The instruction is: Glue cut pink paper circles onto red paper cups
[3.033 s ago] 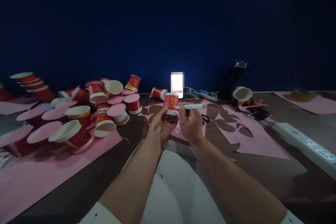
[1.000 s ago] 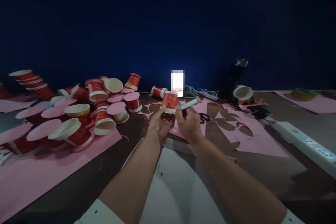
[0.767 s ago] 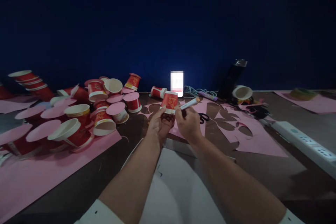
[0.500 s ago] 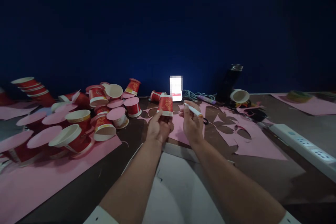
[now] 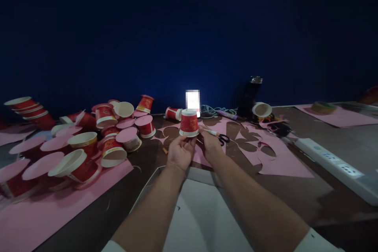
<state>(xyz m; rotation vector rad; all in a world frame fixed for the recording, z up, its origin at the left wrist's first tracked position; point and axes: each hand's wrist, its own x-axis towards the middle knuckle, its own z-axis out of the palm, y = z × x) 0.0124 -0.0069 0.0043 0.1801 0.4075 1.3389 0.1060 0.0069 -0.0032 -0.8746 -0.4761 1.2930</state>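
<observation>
A red paper cup [image 5: 189, 123] with gold print stands upside down in my left hand [image 5: 180, 152], whose fingers support it from below near its white rim. My right hand [image 5: 210, 143] is at the cup's right side, fingers bent close to the rim; contact with the cup is unclear. A white pen-like stick [image 5: 211, 132] with an orange end lies across the right fingers, which look closed on it. Black-handled scissors [image 5: 225, 138] rest just beyond that hand. On the table left of my left hand is a small orange piece [image 5: 164, 151].
Many red cups with pink paper discs [image 5: 45, 165] crowd the left. Cut pink sheets [image 5: 283, 161] lie right of centre. A lit phone [image 5: 193, 100] stands at the back, near a dark bottle [image 5: 250, 96]. A white power strip [image 5: 333, 165] runs along the right.
The cup has turned from tilted to level, its white base ring now showing on top. My right hand has moved left toward it, and the stick has swung flatter. The view has shifted slightly.
</observation>
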